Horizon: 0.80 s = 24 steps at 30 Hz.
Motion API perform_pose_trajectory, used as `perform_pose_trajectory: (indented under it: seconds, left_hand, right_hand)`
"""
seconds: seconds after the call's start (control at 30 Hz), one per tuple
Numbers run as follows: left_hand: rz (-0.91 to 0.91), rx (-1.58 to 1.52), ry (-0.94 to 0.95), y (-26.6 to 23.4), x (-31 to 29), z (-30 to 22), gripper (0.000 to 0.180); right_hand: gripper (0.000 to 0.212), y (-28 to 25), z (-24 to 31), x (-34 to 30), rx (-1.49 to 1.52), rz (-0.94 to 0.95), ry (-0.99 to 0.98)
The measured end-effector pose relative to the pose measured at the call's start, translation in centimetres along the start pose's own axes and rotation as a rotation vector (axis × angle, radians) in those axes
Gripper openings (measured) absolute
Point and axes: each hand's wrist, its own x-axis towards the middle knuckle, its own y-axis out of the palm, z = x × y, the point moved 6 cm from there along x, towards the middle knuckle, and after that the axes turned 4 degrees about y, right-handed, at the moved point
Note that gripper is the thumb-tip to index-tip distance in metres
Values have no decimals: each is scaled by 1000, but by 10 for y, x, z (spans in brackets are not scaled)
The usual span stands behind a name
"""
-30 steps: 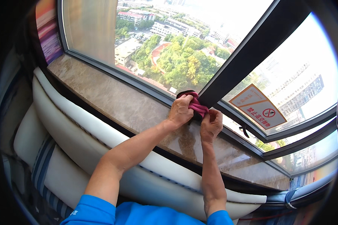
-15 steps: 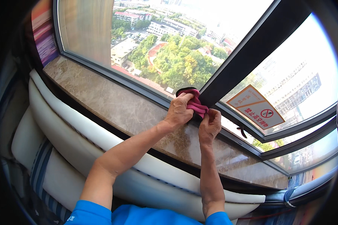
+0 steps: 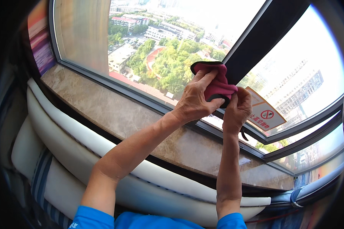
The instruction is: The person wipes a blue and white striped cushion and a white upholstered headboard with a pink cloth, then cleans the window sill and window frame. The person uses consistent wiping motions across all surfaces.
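A dark pink cloth with black edging (image 3: 219, 87) is bunched between my two hands, in front of the dark window post. My left hand (image 3: 198, 91) has its fingers over the upper part of the cloth and its thumb on the lower black edge. On the other side, my right hand (image 3: 237, 110) pinches the cloth's right edge between thumb and fingers. Behind the cloth stands the thick dark window post (image 3: 269, 34). Both hands are raised over the window's lower frame.
Below the glass runs a brown marble sill (image 3: 103, 105). A long white padded seat back (image 3: 149, 168) stands between me and the sill. The right window sash carries an orange-edged warning sticker (image 3: 265, 112); a dark window handle (image 3: 244, 134) sits below it.
Both hands have moved up and to the right with the cloth, from near the sill to higher on the post. The cloth now shows more of its pink surface and black edging.
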Motion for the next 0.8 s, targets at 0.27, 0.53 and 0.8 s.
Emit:
perform_pose_trajectory:
  seconds: [0.27, 0.53, 0.8]
  left_hand:
    - [-13, 44, -36, 5, -26, 19, 59]
    - [-109, 197, 177, 10, 15, -13, 71]
    - [-144, 246, 140, 5, -21, 19, 75]
  right_hand:
    - [10, -21, -38, -31, -160, 47, 67]
    - [11, -19, 31, -12, -534, -107, -360]
    - [29, 4, -33, -45, 221, 96, 338]
